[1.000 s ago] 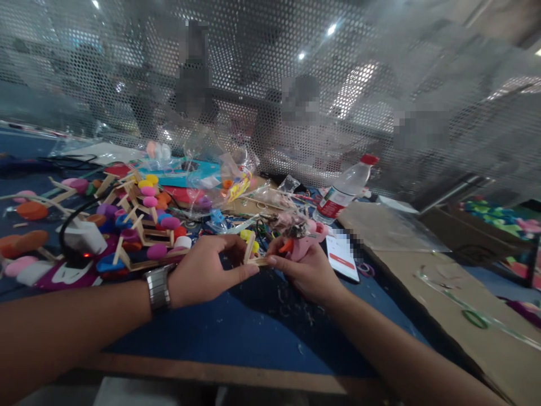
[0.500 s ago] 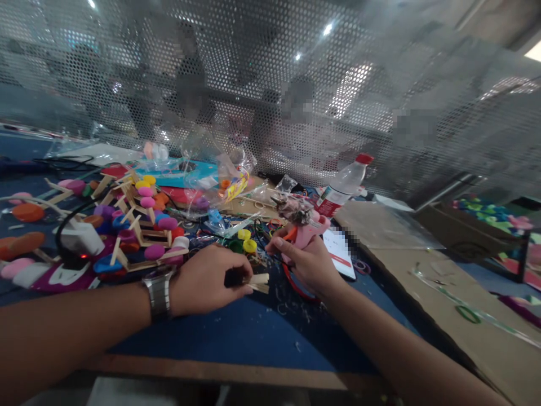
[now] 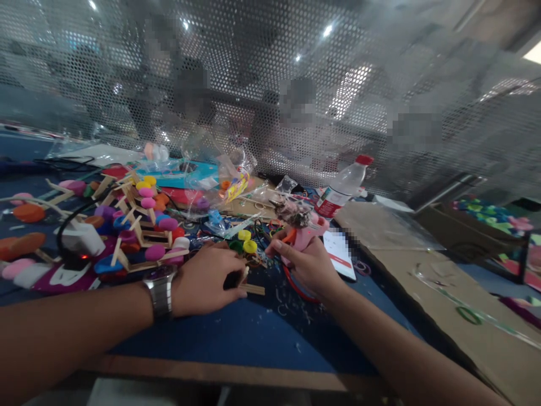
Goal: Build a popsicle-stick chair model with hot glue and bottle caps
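Note:
My left hand, with a metal watch at the wrist, pinches a small wooden stick piece just above the blue table. Its fingers hide part of the piece. To the right, my right hand is wrapped round the handle of a pink hot glue gun with an orange trigger. The gun's front end points left and is caked with greyish residue. Yellow caps lie beyond the gap between my hands. A red curved edge shows beneath my right hand.
Many coloured caps joined to wooden sticks are piled at left, beside a white plug on a purple power strip. A red-capped bottle, a phone and cardboard are at right. A perforated metal screen stands behind.
My left hand has turned the stick piece; the two splayed ends seen before now show as one lower, flatter end. My right hand and the glue gun have barely moved.

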`<state>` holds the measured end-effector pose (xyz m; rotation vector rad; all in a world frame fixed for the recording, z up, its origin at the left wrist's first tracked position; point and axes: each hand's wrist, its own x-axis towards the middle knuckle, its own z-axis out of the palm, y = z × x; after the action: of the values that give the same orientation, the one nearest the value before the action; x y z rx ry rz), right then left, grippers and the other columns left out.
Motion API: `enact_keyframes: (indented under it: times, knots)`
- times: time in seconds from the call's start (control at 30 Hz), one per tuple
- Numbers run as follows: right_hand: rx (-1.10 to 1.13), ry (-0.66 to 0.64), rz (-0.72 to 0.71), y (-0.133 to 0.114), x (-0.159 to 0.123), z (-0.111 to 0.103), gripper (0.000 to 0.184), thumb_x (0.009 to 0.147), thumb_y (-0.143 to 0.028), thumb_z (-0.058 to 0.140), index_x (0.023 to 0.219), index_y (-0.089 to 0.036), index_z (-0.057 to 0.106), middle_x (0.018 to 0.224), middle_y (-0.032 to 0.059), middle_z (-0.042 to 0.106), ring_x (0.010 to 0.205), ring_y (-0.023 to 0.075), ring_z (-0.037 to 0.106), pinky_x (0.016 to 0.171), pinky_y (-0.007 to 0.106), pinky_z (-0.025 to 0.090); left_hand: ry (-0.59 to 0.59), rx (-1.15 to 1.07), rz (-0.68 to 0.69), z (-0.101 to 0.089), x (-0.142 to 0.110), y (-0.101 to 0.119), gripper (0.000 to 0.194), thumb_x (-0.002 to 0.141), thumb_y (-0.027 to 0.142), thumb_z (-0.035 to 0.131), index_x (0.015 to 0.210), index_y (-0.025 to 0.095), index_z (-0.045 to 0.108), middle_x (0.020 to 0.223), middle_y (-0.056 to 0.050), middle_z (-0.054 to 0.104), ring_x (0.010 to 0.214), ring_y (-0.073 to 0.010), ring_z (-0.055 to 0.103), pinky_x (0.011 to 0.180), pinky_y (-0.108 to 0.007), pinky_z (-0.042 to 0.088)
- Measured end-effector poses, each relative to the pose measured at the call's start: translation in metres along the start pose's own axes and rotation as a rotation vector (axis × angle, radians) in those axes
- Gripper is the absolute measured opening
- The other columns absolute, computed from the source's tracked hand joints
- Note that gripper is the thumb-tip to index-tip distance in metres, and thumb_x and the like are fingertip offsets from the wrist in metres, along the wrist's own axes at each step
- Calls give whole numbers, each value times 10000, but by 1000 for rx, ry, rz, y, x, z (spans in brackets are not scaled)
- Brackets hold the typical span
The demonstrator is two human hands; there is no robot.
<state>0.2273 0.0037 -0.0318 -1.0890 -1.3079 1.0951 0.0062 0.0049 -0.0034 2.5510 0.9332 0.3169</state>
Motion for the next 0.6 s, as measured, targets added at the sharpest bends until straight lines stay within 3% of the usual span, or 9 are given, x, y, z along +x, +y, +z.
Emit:
enact_keyframes:
  times: [0.47, 0.6]
  knots:
    - [12, 27, 44, -7, -1, 4, 284, 686, -399, 819, 692, -177, 640, 574, 7, 633, 511, 114, 457, 500, 278, 322, -2, 5, -59, -1, -1, 1, 168, 774, 328, 753, 831, 187, 683, 877, -49, 717, 919, -275, 637, 842, -400, 443]
    - [6, 26, 54, -8, -1, 4, 267, 688, -394, 800, 677, -183, 636, 556, 5, 607, 517, 124, 464, 501, 283, 318, 36, 13, -111, -1, -3, 1, 326, 764, 351, 739, 1036, 186, 666, 953, -85, 719, 927, -304, 652, 797, -402, 474]
